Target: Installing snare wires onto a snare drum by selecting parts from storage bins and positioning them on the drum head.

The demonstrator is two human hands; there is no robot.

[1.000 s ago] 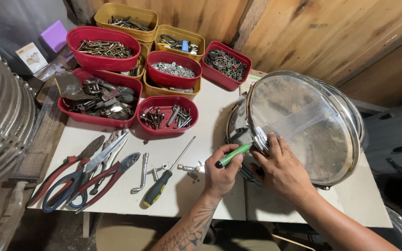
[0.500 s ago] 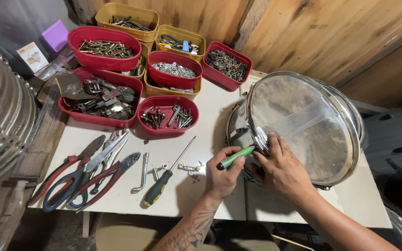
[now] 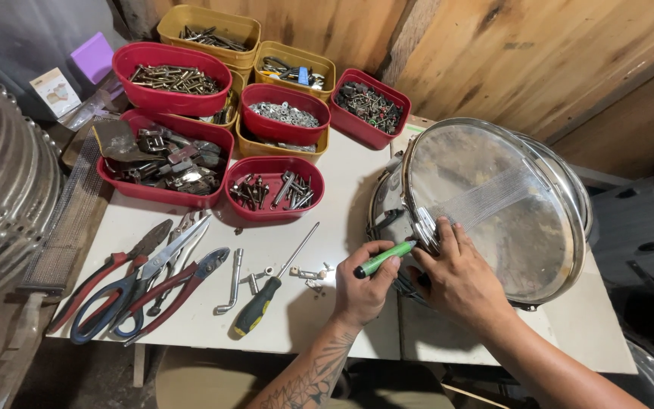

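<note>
left hand [image 3: 362,291]: closed around the green driver [image 3: 384,259], thumb + fingers pinch its handle. Nothing else in it.
right hand [image 3: 459,276]: laid flat on the drum [image 3: 493,208], fingers spread a bit, pressing by the metal rim [image 3: 420,216]. Can't tell if it grips any small part under the palm.
green driver: short tool w/ green handle. Its long line runs from low left up to the right, tip end going in at the rim, just by the right fingers.
drum: lies tilted on the table [image 3: 266,318], clear skin facing up, thin wire strip [image 3: 486,198] across the skin. It sits on the right side of the table, close to the person.
key relation: driver tip points right + up into the rim. Drum is to the right of the left hand, so the tool goes that way. Both hands are touching or nearly touching at the rim; the right one is more on the drum.
black driver [image 3: 266,295]: bigger one, black + yellow handle, lies loose on the table left of the left hand, apart from it.
small bits [image 3: 312,274]: few tiny metal parts between the black driver + the left hand.
pliers [image 3: 126,284]: red + blue handles, far left, well apart from both hands.
bins [image 3: 274,185]: red + yellow tubs of screws and bolts at the back, out of the hands' way.
</note>
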